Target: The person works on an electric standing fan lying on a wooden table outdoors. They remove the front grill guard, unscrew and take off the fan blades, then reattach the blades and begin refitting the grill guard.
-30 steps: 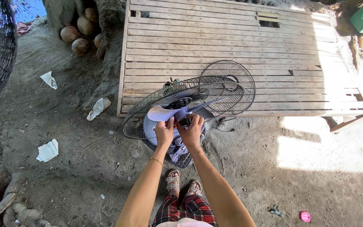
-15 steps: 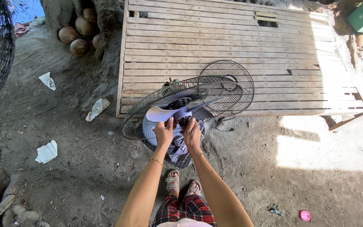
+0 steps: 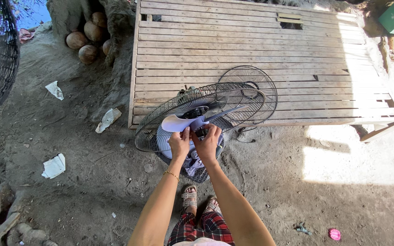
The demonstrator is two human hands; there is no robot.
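From the head view, an electric fan (image 3: 197, 120) with a round wire grille and pale, smooth plastic blades stands on bare dirt against a slatted wooden platform (image 3: 251, 45). The left hand (image 3: 179, 143) and right hand (image 3: 207, 142), arms outstretched, seemingly pinch its hub, fingers curled closed.

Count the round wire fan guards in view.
2: one rear guard behind the blades at both hands, one loose front guard lying on the slatted wooden platform.

Pale lavender fan blade (image 3: 192, 122) sits tilted in the round wire guard (image 3: 197, 114), at 12 o'clock from the feet.
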